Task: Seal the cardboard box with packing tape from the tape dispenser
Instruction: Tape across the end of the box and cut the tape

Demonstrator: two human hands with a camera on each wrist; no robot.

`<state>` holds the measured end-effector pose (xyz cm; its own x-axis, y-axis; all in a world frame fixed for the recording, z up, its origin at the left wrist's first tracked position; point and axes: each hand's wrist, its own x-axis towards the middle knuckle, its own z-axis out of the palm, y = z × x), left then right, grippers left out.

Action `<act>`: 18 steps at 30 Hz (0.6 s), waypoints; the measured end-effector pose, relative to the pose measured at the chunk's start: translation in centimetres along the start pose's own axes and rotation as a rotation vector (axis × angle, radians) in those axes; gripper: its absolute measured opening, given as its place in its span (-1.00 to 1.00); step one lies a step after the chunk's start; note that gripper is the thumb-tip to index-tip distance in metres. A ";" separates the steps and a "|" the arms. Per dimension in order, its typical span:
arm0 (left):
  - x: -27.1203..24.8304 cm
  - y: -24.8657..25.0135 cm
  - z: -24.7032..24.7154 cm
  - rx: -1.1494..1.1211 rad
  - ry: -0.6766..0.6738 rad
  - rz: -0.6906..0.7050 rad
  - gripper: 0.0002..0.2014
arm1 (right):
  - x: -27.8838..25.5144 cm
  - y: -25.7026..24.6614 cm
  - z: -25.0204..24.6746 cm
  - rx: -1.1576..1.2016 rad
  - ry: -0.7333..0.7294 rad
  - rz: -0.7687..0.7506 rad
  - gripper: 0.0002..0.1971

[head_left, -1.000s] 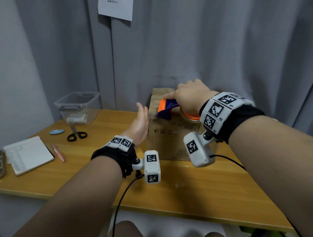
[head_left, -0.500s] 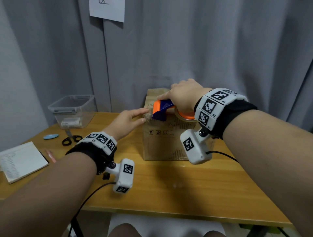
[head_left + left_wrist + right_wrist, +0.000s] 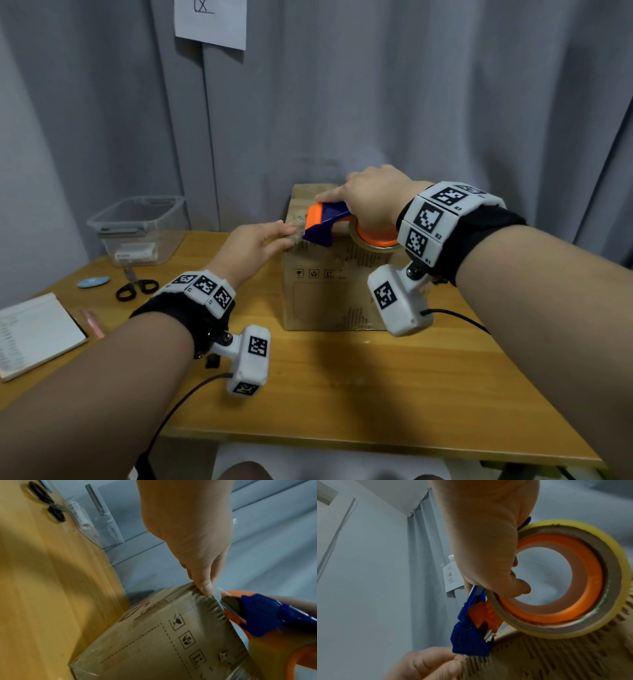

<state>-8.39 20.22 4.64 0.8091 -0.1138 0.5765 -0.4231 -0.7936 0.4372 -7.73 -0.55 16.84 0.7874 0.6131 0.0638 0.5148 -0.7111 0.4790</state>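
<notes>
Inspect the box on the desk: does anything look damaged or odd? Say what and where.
Yes. The cardboard box is worn. Along its top front edge, beneath the tape dispenser held by the right hand, the outer paper is stripped away, baring the corrugated ridges. Similar bare patches mark its front face.

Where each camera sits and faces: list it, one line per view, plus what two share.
Head: on the head, facing forward and down at the cardboard box on the table; both forearms, left hand, right hand show.
Left wrist: from the wrist along the left hand to a fingertip at the box's edge.
Right wrist: from the wrist along the right hand gripping the tape dispenser.
Shared: both wrist views show the dispenser's nose at the box edge.
</notes>
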 end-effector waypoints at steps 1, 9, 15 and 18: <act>0.1 0.2 -0.1 0.049 -0.003 0.039 -0.65 | 0.1 0.0 0.0 0.001 -0.019 0.005 -0.31; -0.1 0.6 0.5 0.202 0.075 0.116 -0.70 | 0.2 0.7 0.5 -0.024 0.016 -0.059 -0.25; -0.4 0.5 0.3 0.163 0.075 0.066 -0.68 | -0.4 1.7 1.2 -0.040 0.111 -0.109 -0.38; -0.4 0.7 0.2 0.135 0.054 0.046 -0.69 | -1.7 3.8 1.4 -0.045 0.106 -0.054 -0.46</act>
<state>-8.92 19.61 4.60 0.7655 -0.1228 0.6316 -0.3979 -0.8618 0.3146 -6.70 -4.77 17.34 0.7175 0.6847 0.1279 0.5377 -0.6612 0.5232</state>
